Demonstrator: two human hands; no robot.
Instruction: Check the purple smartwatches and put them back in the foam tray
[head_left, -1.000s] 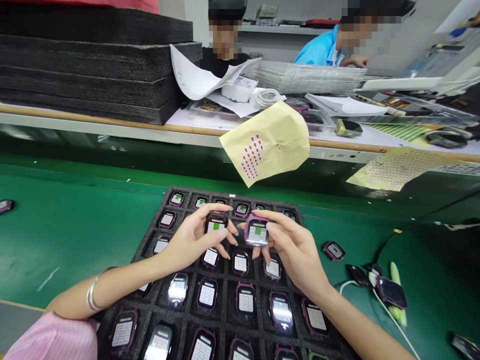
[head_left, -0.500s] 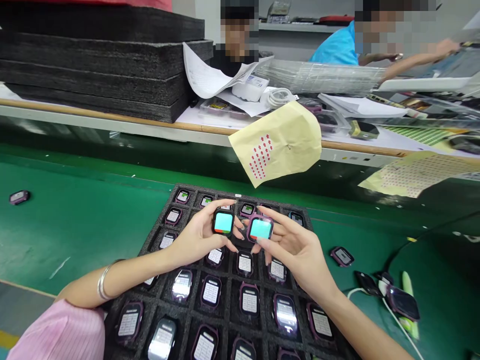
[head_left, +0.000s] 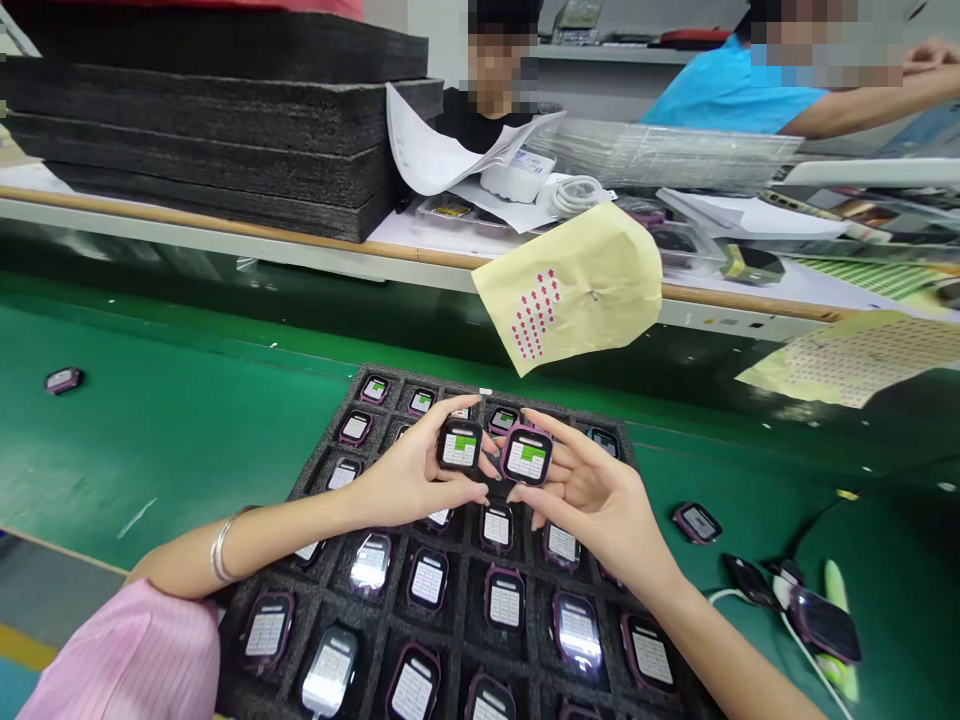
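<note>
My left hand [head_left: 435, 465] grips a black smartwatch body [head_left: 460, 444] by its edges, between thumb and fingers. Right beside it, my right hand [head_left: 577, 475] holds a purple-framed smartwatch body [head_left: 527, 456] the same way. Both screens face me and show a white grid with a green patch. The two watches are close together but apart. Below them lies a black foam tray [head_left: 469, 585] with many square pockets, most holding a strapless watch with a lit white grid screen. My hands and forearms hide part of the tray.
Single watches lie on the green table at left [head_left: 64, 380] and right [head_left: 697, 522]. A dark watch [head_left: 825, 625] and cables lie at the right. Behind, a shelf carries stacked black foam [head_left: 225, 130]; a yellow paper [head_left: 577, 285] hangs off it. Two people sit beyond.
Both held screens have switched from plain cyan with a red and green strip to a white grid with green. The view has shifted slightly; both hands keep their hold.
</note>
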